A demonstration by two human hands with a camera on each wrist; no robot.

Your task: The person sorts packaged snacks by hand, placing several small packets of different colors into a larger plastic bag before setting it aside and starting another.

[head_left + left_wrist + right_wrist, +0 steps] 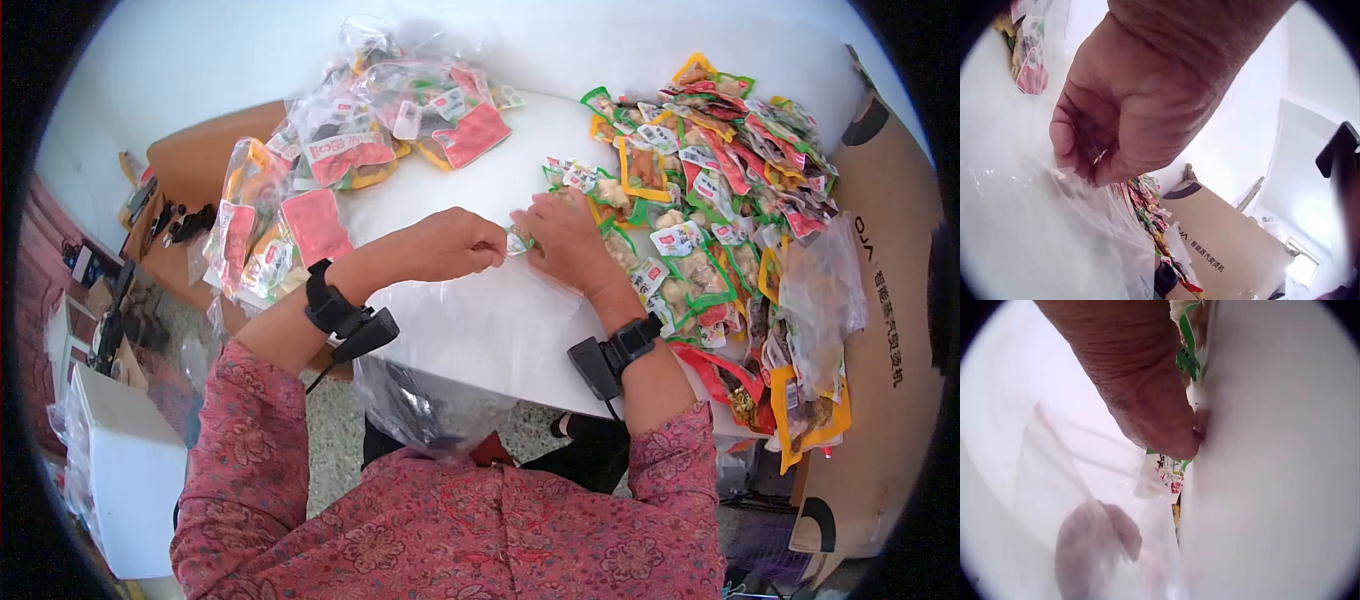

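Note:
The left hand (440,245) pinches the edge of a clear plastic bag (500,310), its fingers curled in; the left wrist view shows this hand (1141,106) gripping the thin film (1085,219). Close by on the right, the right hand (570,240) has bent fingers at a small green-edged packet (515,243). In the right wrist view the packet (1163,475) shows just under the right hand (1141,387), partly behind the film, and the left hand (1094,544) appears through the plastic. The right fingertips are partly hidden.
Many small food packets (690,250) are heaped on the right of the white table (450,340). Filled clear bags (350,140) lie at the back left. Empty-looking plastic bags (820,290) lie at the right edge, beside a large cardboard box (890,220).

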